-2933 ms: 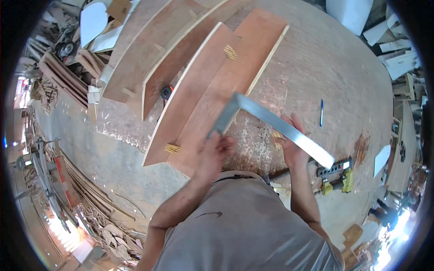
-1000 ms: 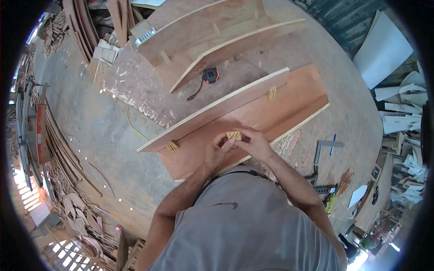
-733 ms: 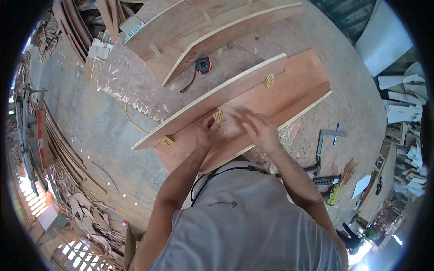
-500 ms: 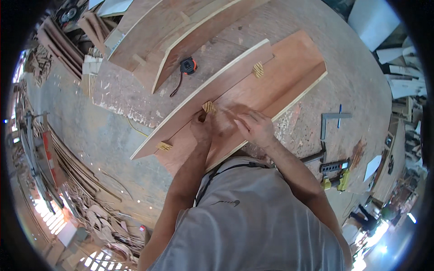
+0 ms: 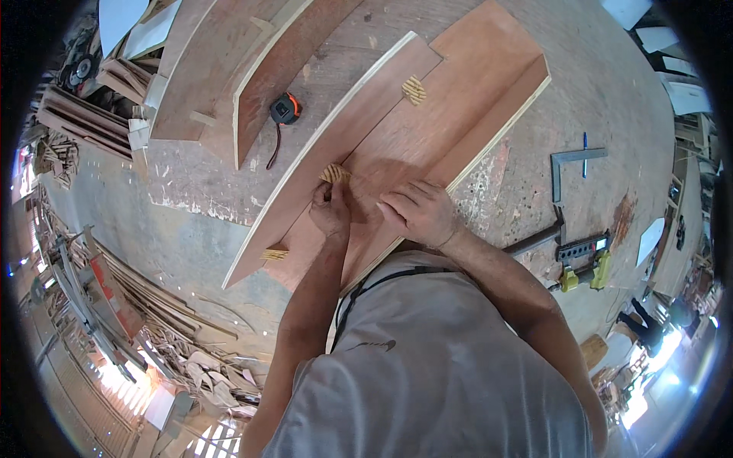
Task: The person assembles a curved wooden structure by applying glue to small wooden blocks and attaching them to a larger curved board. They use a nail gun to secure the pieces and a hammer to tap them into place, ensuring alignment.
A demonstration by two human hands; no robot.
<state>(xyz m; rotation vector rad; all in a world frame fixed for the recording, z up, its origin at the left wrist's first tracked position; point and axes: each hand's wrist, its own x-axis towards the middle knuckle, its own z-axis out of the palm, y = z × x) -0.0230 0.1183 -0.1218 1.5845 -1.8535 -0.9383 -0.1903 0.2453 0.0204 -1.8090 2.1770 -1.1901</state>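
Observation:
A long plywood piece [image 5: 382, 153] with raised sides lies slantwise before me. Three small striped wood blocks sit along its inner seam: one far block [image 5: 413, 90], one middle block [image 5: 334, 174] and one near block [image 5: 275, 252]. My left hand [image 5: 331, 214] is closed in a pinch right against the middle block. Whatever lies between its fingertips is hidden. My right hand [image 5: 424, 215] rests on the plywood close to its near side, fingers loosely bent, thumb apart, holding nothing that I can see.
A second curved plywood piece [image 5: 256, 84] lies at the far left, beside a tape measure [image 5: 285, 109]. Toward the right on the worktable [image 5: 504, 206] are a metal square [image 5: 557, 172], a blue pen [image 5: 586, 153], a hammer [image 5: 538, 238] and a black-and-yellow tool [image 5: 584, 263].
The view has shifted, so the table items sit differently in it. My left hand stays at the middle block, its fingers now pinched at the block's near edge. My right hand has barely moved.

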